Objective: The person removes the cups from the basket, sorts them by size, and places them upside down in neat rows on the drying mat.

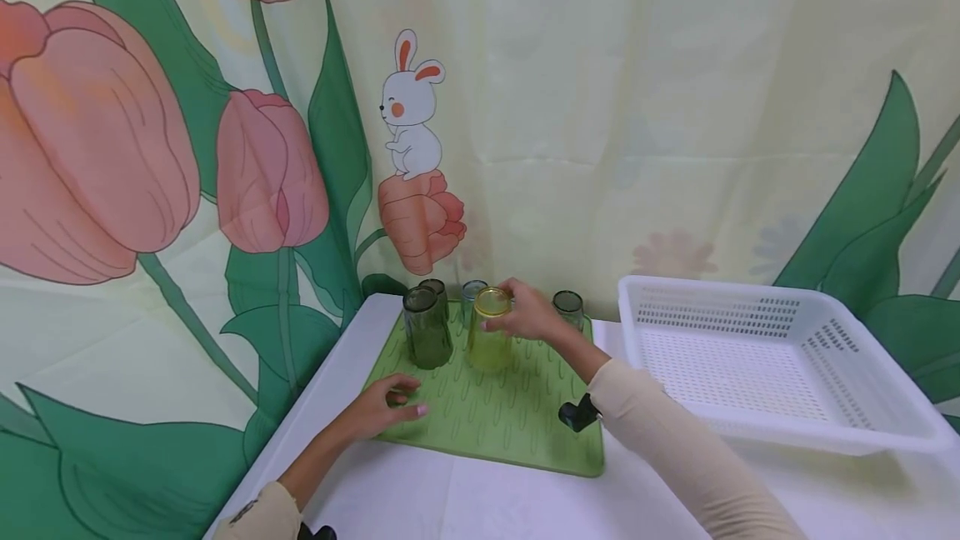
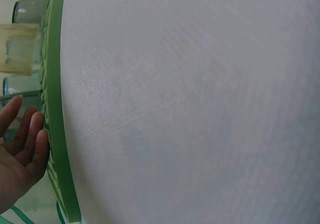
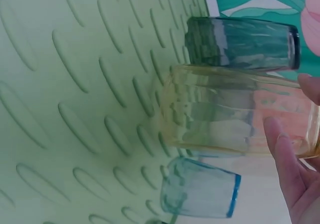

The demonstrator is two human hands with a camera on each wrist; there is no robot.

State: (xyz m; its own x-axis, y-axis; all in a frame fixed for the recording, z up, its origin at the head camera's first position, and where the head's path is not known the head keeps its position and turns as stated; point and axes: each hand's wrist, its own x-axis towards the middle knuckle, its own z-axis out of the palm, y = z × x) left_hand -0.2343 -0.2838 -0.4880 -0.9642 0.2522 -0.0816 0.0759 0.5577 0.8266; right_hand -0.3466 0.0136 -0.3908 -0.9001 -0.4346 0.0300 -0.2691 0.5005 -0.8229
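My right hand [image 1: 529, 312] grips a clear yellow glass [image 1: 491, 350] near its rim, thumb and fingers on either side. The glass stands upright at the mat; whether its base touches is hard to tell. Just left of it is a dark grey-green glass [image 1: 429, 336], with a similar dark glass [image 1: 439, 290] partly hidden behind. A blue-rimmed glass [image 3: 201, 188] stands behind the yellow one. Over the front left edge of the green ribbed mat [image 1: 495, 423], my left hand [image 1: 379, 408] has loosely bent fingers and holds nothing.
Another dark-rimmed glass [image 1: 567, 303] stands at the mat's back right, partly covered by my right hand and wrist. Right of the mat sits a white perforated plastic basket [image 1: 757, 423]. A printed curtain [image 1: 555, 107] hangs behind the white table [image 1: 480, 507].
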